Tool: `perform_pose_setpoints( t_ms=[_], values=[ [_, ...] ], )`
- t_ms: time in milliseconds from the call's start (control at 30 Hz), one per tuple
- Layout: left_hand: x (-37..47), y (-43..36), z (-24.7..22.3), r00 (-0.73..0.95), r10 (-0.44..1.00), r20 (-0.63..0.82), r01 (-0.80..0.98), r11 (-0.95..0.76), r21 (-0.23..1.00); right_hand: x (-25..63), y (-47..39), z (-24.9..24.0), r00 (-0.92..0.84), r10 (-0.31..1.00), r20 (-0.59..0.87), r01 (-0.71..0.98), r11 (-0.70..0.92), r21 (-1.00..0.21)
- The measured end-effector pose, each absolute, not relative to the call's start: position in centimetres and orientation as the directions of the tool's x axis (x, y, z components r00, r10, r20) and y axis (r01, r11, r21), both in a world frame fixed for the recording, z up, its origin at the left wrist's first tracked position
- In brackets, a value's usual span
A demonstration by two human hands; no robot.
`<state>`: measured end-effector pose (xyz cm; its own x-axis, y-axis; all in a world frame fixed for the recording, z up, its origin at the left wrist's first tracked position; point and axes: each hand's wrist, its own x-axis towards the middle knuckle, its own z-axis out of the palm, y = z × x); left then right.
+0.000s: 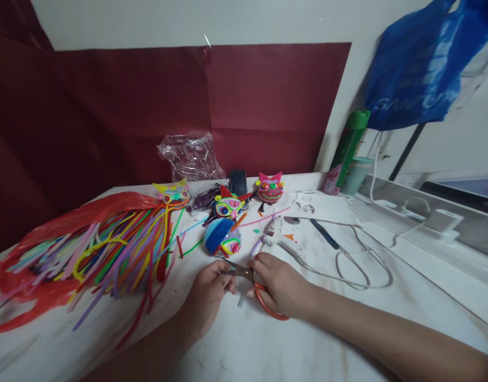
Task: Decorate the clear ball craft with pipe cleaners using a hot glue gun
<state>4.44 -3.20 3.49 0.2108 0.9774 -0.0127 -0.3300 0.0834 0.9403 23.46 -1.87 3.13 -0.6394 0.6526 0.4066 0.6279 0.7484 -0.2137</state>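
My right hand (281, 282) grips a pair of scissors (240, 271) with orange handles. The blades point left into the fingers of my left hand (210, 284). Those fingers are pinched at the blade tips, and whatever they hold is too small or hidden to name. Below the blades a thin, pale translucent strip (241, 300) shows between the hands. Just beyond my hands lies a round craft piece (223, 237) covered in blue, white and coloured strips. Behind it sits a colourful mask-like head (227, 206) with red horns.
Fuzzy pipe cleaners (124, 254) spill from a red plastic bag (100, 208) at left. Two more decorated heads, one yellow-eared (172, 193) and one pink-eared (270, 188), stand behind. A white glue gun (281, 243), its looping cable (363, 286) and a dark-handled tool (324, 234) lie at right.
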Motion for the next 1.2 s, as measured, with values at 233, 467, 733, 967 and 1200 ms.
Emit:
perform_pose_setpoints(
  t_ms=[233, 467, 733, 967, 1200],
  values=[
    [4.4, -2.9, 3.0, 0.187, 0.982, 0.013, -0.240, 0.033, 0.970, 23.5, -2.0, 3.0, -0.634, 0.665, 0.395, 0.622, 0.742, -0.251],
    [4.2, -2.6, 2.3, 0.170, 0.985, 0.023, -0.182, 0.009, 0.983, 23.5, -2.1, 2.8, -0.639, 0.661, 0.393, 0.617, 0.746, -0.250],
    [4.1, -2.4, 1.7, 0.177, 0.984, 0.014, -0.132, 0.010, 0.991, 23.7, -2.2, 2.5, -0.665, 0.653, 0.363, 0.603, 0.756, -0.255],
    [4.1, -2.8, 2.2, 0.173, 0.985, 0.016, -0.175, 0.015, 0.984, 24.0, -2.2, 2.1, -0.668, 0.640, 0.380, 0.599, 0.765, -0.235],
    [3.7, -2.4, 2.9, 0.035, 0.999, -0.023, -0.207, 0.030, 0.978, 27.5, 0.3, 6.0, -0.299, 0.902, 0.313, 0.835, 0.406, -0.372]
  ],
)
